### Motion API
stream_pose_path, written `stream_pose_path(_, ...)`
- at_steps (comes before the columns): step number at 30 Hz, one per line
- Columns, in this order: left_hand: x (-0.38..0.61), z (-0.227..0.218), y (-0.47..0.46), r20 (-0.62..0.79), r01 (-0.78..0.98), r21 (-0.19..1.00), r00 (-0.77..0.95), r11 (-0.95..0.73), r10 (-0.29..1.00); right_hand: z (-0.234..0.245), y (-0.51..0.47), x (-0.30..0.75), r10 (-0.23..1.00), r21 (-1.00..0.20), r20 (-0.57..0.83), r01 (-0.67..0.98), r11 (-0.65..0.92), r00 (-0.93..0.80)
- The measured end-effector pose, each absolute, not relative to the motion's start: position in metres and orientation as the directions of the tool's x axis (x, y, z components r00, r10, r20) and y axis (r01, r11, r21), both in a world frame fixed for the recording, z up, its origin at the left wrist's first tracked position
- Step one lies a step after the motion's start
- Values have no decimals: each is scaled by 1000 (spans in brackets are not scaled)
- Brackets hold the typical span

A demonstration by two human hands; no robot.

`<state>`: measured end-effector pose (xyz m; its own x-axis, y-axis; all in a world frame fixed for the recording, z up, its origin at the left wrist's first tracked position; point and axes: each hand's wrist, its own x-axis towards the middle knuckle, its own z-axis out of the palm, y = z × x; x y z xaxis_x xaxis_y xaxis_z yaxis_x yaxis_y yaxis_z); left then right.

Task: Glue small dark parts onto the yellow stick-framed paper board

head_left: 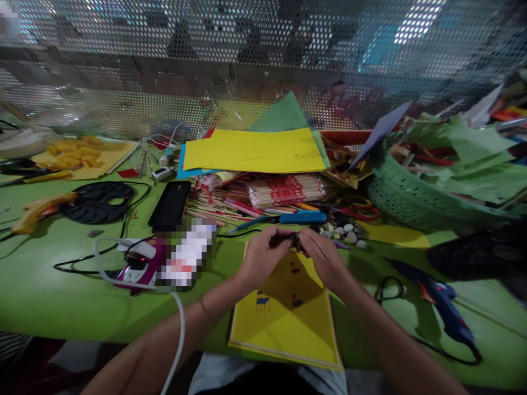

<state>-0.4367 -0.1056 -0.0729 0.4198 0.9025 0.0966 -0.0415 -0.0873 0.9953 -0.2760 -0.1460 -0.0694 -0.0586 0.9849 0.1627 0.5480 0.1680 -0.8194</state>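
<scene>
left hand (265,251) and right hand (323,255) in a pinch on a dark piece (295,237), over green tabletop (45,296) (perforated screen (123,90) behind)

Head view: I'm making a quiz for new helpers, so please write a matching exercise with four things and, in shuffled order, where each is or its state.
Things
1. Small dark object
2. Yellow board
3. Blue glue gun
4. Green basket

Places and states
A. heaped with green paper
B. lying right of the right forearm
C. held between the left hand and right hand
D. below both hands, bearing blue shapes

Pairs: 1-C; 2-D; 3-B; 4-A
</scene>
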Motion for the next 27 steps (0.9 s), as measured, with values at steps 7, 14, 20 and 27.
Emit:
stream_pose_path(7, -438, -74, -107, 134, 70, 981, 417, -179, 899, -70, -145, -276, 981, -767, 177, 614, 186, -77)
stream_pose_path(14, -437, -73, -106, 127, 22, 989, 408, -149, 904, -69, -147, -279, 988, -858, 154, 493, 148, -29)
stream_pose_path(20, -437, -74, -108, 188, 13, 977, 403, -211, 896, -63, -144, -282, 995, -939, 102, 329, 101, -15)
stream_pose_path(27, -437, -80, -109, 197, 78, 967, 384, -244, 902, -64, -143, -282, 995, -925, 99, 369, 96, -10)
